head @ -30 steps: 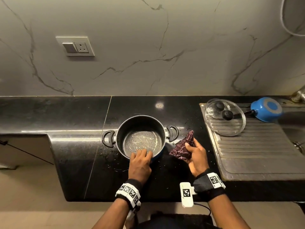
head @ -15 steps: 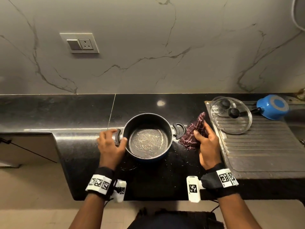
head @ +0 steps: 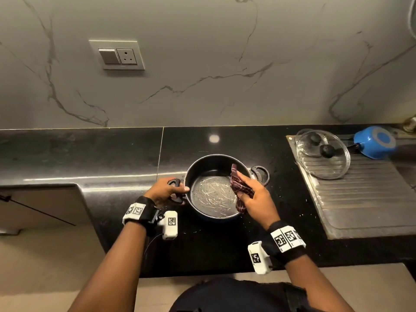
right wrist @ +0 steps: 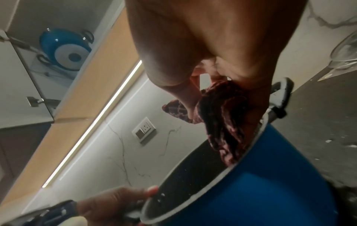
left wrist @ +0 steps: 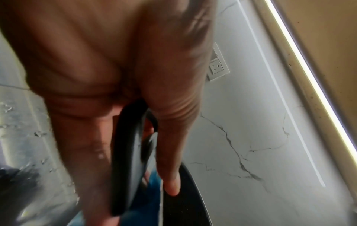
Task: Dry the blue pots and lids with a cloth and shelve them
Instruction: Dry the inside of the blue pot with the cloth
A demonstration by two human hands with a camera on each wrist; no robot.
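Observation:
A blue pot (head: 211,194) with a dark, wet inside and two black handles sits on the black counter (head: 225,239). My left hand (head: 165,190) grips its left handle (left wrist: 125,152), thumb on the rim. My right hand (head: 249,194) holds a dark red checked cloth (head: 238,188) over the pot's right rim; the cloth (right wrist: 222,122) hangs down inside the wall. A glass lid (head: 323,154) with a black knob lies on the steel drainboard (head: 364,199). A small blue saucepan (head: 374,143) lies upside down behind it. Another blue pot (right wrist: 63,49) rests on a shelf above.
Water drops speckle the counter around the pot. A wall socket (head: 118,55) is on the marble backsplash. A cabinet door (head: 38,208) stands below the counter at left. A light strip (right wrist: 92,122) runs under the upper cabinet. The sink lies at far right.
My left hand went from the pot's near rim to its left handle. My right hand carried the cloth from the counter beside the pot up over the right rim and into the pot.

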